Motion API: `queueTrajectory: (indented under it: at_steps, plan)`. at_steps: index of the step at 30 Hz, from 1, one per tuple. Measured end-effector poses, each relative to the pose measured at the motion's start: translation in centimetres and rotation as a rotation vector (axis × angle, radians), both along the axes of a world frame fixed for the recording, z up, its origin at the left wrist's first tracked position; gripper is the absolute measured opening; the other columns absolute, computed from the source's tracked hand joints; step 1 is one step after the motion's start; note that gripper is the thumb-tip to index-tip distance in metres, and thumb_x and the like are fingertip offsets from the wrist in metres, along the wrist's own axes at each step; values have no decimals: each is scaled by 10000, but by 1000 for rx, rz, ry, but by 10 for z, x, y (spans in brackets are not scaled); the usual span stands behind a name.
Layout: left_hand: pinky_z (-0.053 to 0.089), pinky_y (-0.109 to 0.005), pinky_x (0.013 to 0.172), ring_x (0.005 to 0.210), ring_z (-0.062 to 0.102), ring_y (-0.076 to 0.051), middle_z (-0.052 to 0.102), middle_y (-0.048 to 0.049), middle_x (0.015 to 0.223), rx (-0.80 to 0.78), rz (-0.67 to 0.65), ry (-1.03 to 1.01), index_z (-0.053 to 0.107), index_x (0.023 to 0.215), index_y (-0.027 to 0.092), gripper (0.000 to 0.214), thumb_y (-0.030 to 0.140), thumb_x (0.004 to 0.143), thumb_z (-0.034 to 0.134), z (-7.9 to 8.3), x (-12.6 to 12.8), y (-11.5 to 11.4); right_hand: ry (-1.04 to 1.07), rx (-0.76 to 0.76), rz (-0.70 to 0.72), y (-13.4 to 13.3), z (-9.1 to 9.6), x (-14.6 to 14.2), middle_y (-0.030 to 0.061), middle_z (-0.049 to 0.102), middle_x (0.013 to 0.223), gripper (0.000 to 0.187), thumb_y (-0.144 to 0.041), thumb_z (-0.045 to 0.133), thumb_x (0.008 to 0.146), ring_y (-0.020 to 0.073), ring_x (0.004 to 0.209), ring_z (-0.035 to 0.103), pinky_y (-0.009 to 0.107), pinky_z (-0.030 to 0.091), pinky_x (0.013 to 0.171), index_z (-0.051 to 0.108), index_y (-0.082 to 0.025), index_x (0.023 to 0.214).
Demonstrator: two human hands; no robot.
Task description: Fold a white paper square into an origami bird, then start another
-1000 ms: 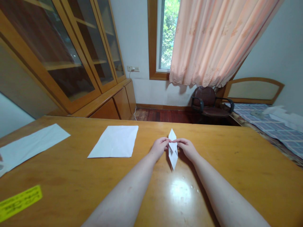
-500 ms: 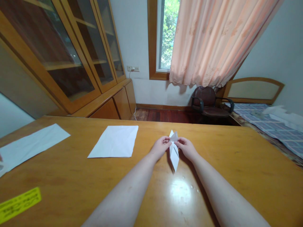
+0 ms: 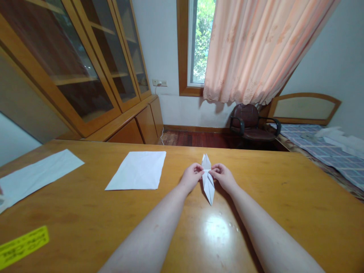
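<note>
A white folded paper, long and pointed at both ends, is held just over the wooden table. My left hand pinches its left edge at the middle. On the opposite edge my right hand pinches it the same way, thumb toward the crease. Two points stick up at the paper's far end, and a long crease runs down its near half. The fingers curled behind the paper are partly hidden.
A square white sheet stack lies left of my hands. Farther left is a long white paper, with part of a person's hand at the frame edge. A yellow label is at the front left. A chair stands beyond the table.
The far flap of the folded paper, which stood raised and tilted, now lies flatter and points away from me. Both hands keep their pinch in nearly the same place.
</note>
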State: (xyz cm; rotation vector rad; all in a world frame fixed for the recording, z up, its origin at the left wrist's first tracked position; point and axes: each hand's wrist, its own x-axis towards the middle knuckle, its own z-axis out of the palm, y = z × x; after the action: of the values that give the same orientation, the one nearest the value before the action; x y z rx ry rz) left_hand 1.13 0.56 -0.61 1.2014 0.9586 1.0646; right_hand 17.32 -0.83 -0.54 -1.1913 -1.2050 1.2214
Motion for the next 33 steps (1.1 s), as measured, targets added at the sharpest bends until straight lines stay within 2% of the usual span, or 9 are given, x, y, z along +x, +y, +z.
queueTrajectory:
  at_steps: [6, 12, 14, 17, 20, 26, 30, 33]
  plan:
    - [466, -210, 595, 664, 590, -108, 626, -26, 783, 56, 3, 136, 607, 906, 147, 163, 136, 744, 610, -5, -2, 2, -56, -6, -77, 1, -4, -1, -5, 602, 642, 312, -370, 734, 600, 125, 543, 546, 257, 440, 506, 549, -187, 773]
    - [459, -215, 635, 656, 572, -102, 612, -11, 757, 125, 37, 287, 617, 928, 143, 212, 113, 719, 615, -5, -3, 3, -194, -1, -125, -3, -3, -5, -24, 562, 572, 277, -380, 692, 650, 128, 499, 532, 260, 442, 490, 569, -181, 799]
    - [462, -215, 637, 658, 574, -102, 610, -9, 761, 129, 39, 300, 608, 942, 143, 226, 119, 718, 615, -4, -3, 3, -268, 74, -126, -5, 1, -6, 0, 585, 641, 251, -357, 676, 674, 138, 552, 553, 269, 456, 524, 592, -176, 825]
    - [461, -211, 623, 650, 573, -101, 611, -5, 758, 128, 42, 307, 597, 951, 149, 232, 128, 721, 610, -2, -4, 2, -402, 293, -56, -9, 8, -7, 66, 614, 902, 195, -321, 635, 732, 165, 759, 591, 296, 483, 667, 648, -180, 865]
    - [456, -205, 605, 632, 570, -99, 612, 1, 746, 121, 38, 319, 593, 954, 151, 230, 132, 725, 604, 0, -3, 1, -484, 339, 13, -12, 13, -8, 69, 609, 906, 210, -317, 580, 788, 168, 789, 586, 283, 471, 656, 663, -184, 928]
    - [440, -194, 589, 602, 566, -92, 613, 18, 709, 142, 43, 371, 586, 877, 161, 160, 133, 720, 583, 2, -4, -1, -478, 236, 48, -13, 10, -10, 8, 599, 722, 264, -341, 599, 770, 128, 620, 540, 261, 440, 587, 612, -166, 967]
    - [420, -193, 545, 560, 562, -99, 616, 29, 649, 143, 48, 408, 581, 803, 167, 79, 195, 730, 591, -2, -7, 0, -441, 185, 93, -13, 10, -14, 2, 619, 764, 304, -279, 660, 690, 125, 630, 561, 255, 457, 596, 557, -171, 954]
    - [444, -207, 576, 598, 587, -112, 645, 10, 679, 139, 61, 389, 615, 806, 163, 88, 205, 732, 597, -5, -7, 1, -433, 163, 102, -12, 10, -15, 17, 647, 810, 333, -218, 630, 683, 139, 683, 598, 269, 483, 651, 552, -168, 1002]
